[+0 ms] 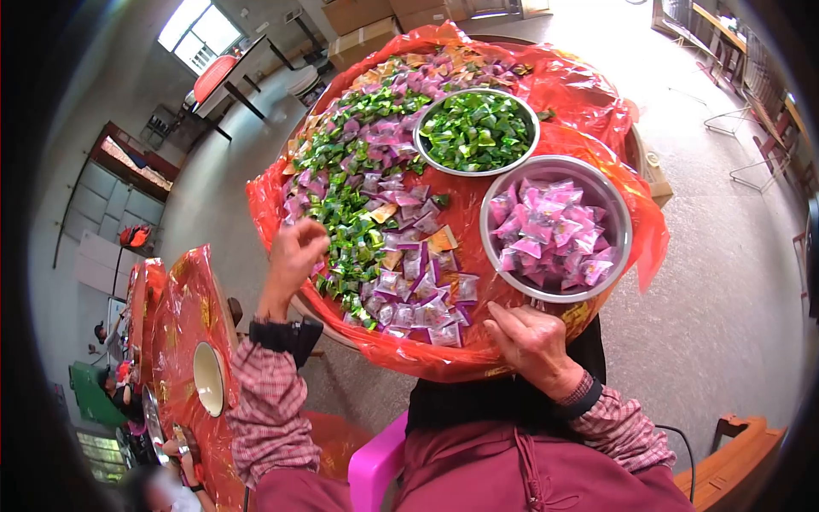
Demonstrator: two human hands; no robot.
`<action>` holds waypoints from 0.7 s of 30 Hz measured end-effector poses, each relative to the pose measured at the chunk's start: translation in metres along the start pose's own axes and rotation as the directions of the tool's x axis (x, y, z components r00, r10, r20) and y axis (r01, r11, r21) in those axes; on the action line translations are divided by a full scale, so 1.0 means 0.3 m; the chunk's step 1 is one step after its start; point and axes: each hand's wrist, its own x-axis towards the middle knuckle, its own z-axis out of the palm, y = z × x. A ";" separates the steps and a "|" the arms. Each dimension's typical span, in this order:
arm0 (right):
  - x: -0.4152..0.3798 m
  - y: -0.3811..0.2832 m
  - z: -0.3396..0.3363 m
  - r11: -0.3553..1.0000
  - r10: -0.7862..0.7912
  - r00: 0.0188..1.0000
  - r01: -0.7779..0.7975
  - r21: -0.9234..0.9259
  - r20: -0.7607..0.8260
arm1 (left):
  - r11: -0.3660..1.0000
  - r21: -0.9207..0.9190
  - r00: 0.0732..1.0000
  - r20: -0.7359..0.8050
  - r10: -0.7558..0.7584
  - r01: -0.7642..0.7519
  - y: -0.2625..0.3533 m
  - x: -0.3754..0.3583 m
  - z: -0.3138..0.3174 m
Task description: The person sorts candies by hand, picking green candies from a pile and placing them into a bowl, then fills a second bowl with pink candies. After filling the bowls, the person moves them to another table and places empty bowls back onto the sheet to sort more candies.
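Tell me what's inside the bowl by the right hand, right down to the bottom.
Pink packets are heaped in the bowl. Anything under the top ones, and the bottom itself, is covered.

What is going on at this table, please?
The person's left hand is raised beside loose green packets; whether it holds anything is unclear. The right hand is at the red sheet's near edge, by a bowl of pink packets. A second bowl holds green ones, and mixed packets lie spread over the sheet.
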 end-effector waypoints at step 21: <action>-0.003 0.000 -0.006 1.000 0.019 0.999 -0.019 0.008 0.033 | 0.992 0.000 0.989 0.078 -0.123 0.123 0.069 -0.007 0.064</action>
